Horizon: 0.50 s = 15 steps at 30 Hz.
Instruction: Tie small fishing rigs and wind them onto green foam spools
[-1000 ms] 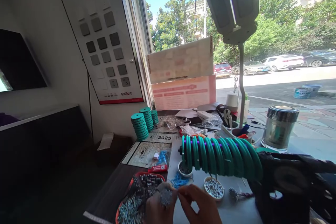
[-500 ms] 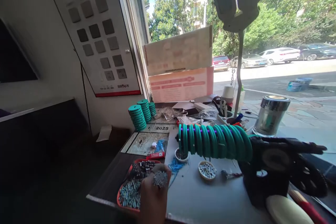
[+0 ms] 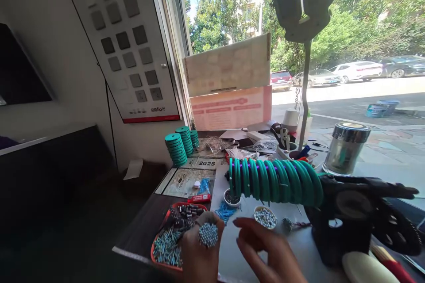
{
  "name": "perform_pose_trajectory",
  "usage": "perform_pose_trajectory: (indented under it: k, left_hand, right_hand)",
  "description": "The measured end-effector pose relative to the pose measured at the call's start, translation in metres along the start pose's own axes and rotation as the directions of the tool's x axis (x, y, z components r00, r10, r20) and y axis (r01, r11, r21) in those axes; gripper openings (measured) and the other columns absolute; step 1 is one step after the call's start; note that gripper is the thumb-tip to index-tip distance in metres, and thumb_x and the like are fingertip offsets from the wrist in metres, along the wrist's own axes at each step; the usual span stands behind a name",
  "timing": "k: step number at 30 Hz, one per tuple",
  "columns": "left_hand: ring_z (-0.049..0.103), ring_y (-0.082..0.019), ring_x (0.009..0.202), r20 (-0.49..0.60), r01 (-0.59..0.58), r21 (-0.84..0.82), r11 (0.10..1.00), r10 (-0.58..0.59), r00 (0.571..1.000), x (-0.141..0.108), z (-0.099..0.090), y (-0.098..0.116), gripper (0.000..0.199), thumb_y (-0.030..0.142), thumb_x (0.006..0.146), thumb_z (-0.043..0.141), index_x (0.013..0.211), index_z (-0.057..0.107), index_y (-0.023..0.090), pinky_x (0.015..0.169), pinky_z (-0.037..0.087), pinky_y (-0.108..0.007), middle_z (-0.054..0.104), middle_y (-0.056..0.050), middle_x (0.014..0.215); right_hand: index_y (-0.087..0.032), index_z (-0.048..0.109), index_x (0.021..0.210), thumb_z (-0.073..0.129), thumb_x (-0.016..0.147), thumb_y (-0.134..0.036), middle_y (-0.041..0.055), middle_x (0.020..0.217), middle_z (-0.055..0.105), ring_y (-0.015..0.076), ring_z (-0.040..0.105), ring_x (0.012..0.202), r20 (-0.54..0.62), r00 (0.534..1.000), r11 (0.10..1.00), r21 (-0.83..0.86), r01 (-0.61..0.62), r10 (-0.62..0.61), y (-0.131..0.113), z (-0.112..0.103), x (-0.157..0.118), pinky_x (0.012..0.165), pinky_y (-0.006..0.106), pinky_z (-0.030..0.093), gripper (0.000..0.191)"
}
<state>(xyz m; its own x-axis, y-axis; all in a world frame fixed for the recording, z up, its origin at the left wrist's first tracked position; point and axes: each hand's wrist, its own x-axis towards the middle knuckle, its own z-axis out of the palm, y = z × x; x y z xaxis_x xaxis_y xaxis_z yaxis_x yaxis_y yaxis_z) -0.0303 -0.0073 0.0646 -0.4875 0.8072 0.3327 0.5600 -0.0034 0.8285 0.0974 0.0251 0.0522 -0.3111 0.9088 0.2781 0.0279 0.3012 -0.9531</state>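
Note:
My left hand (image 3: 200,250) is closed round a tight bundle of thin pieces (image 3: 208,235), whose small silvery ends face up at me. Just beside it lies a red-rimmed tray (image 3: 153,254) with loose bluish metal pins (image 3: 168,247) and dark cylindrical parts (image 3: 191,212). My right hand (image 3: 270,250) has its fingers apart, hovers right of the bundle and shows nothing in its grasp. Close above its fingers sits a small round dish (image 3: 275,225) of silvery beads (image 3: 264,217). Blue thin strips (image 3: 226,212) lie near a small dish (image 3: 232,204) of dark bits.
A spindle of green rings (image 3: 275,180) juts left from a black machine (image 3: 343,225) across the table. Stacks of green discs (image 3: 175,149) stand at the back left. A lidded jar (image 3: 347,148) is at the right, and a grey lamp-like fixture (image 3: 300,4) hangs above.
My right hand has come into view from below, right of my left hand. My left hand still grips the bundle and has turned slightly, showing its ends more squarely.

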Motion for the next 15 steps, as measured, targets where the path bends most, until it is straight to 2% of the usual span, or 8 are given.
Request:
perform_pose_trajectory:
  k: [2, 4, 7, 10, 12, 15]
  left_hand:
    - [0.053, -0.014, 0.053, 0.023, 0.014, -0.023, 1.0, -0.013, 1.0, -0.001, 0.001, 0.002, 0.023, 0.038, 0.072, 0.049, 0.061, 0.054, 0.018, 0.051, 0.04, -0.02, 0.058, 0.001, 0.055]
    - [0.053, -0.014, 0.053, 0.036, 0.007, -0.065, 0.998, -0.005, 0.999, -0.002, 0.001, 0.003, 0.025, 0.039, 0.073, 0.048, 0.06, 0.053, 0.018, 0.051, 0.04, -0.02, 0.057, 0.001, 0.055]
    - [0.053, -0.014, 0.054, 0.077, 0.001, -0.077, 0.997, 0.005, 0.997, 0.001, -0.001, 0.003, 0.025, 0.039, 0.073, 0.048, 0.061, 0.054, 0.017, 0.052, 0.041, -0.021, 0.057, 0.0, 0.055]
    - [0.052, -0.014, 0.053, 0.108, -0.002, -0.087, 0.996, 0.011, 0.994, 0.002, -0.002, 0.002, 0.026, 0.039, 0.071, 0.05, 0.059, 0.054, 0.017, 0.052, 0.04, -0.021, 0.056, 0.001, 0.053]
    - [0.05, -0.013, 0.051, 0.072, 0.023, -0.139, 0.99, -0.013, 0.997, 0.001, -0.001, 0.002, 0.027, 0.04, 0.07, 0.051, 0.057, 0.053, 0.017, 0.051, 0.039, -0.021, 0.053, 0.002, 0.051]
    - [0.05, -0.014, 0.053, -0.031, 0.065, -0.211, 0.975, -0.073, 0.997, -0.002, 0.0, 0.006, 0.027, 0.042, 0.067, 0.054, 0.059, 0.054, 0.017, 0.053, 0.04, -0.022, 0.053, 0.002, 0.053]
  right_hand:
    - [-0.021, 0.062, 0.084, 0.052, 0.072, -0.038, 0.0057, 0.068, 0.065, 0.0209, 0.06, 0.064, 0.104, 0.994, 0.997, 0.056, -0.044, 0.038, -0.001, 0.005, 0.013, 0.057, 0.028, 0.046, 0.023]
    - [-0.018, 0.063, 0.081, 0.052, 0.074, -0.038, 0.0072, 0.073, 0.066, 0.0215, 0.061, 0.07, 0.183, 0.982, 0.994, 0.089, -0.066, 0.049, 0.001, 0.009, 0.019, 0.061, 0.027, 0.047, 0.023]
    - [-0.017, 0.064, 0.083, 0.054, 0.074, -0.038, 0.0079, 0.077, 0.066, 0.0212, 0.061, 0.071, 0.188, 0.98, 0.987, 0.13, -0.093, 0.067, 0.009, 0.014, 0.021, 0.064, 0.028, 0.047, 0.024]
    - [-0.017, 0.063, 0.089, 0.058, 0.07, -0.038, 0.0059, 0.07, 0.066, 0.0189, 0.059, 0.062, 0.191, 0.976, 0.953, 0.262, -0.155, 0.106, 0.014, 0.017, 0.021, 0.056, 0.026, 0.046, 0.029]
    - [-0.017, 0.064, 0.083, 0.058, 0.069, -0.036, 0.0037, 0.063, 0.064, 0.0167, 0.057, 0.057, 0.211, 0.971, 0.938, 0.3, -0.172, 0.11, 0.013, 0.018, 0.022, 0.052, 0.024, 0.045, 0.024]
    - [-0.017, 0.063, 0.069, 0.053, 0.072, -0.031, 0.0021, 0.059, 0.062, 0.0157, 0.056, 0.057, 0.189, 0.979, 0.981, 0.163, -0.109, 0.077, 0.009, 0.018, 0.021, 0.054, 0.022, 0.043, 0.017]
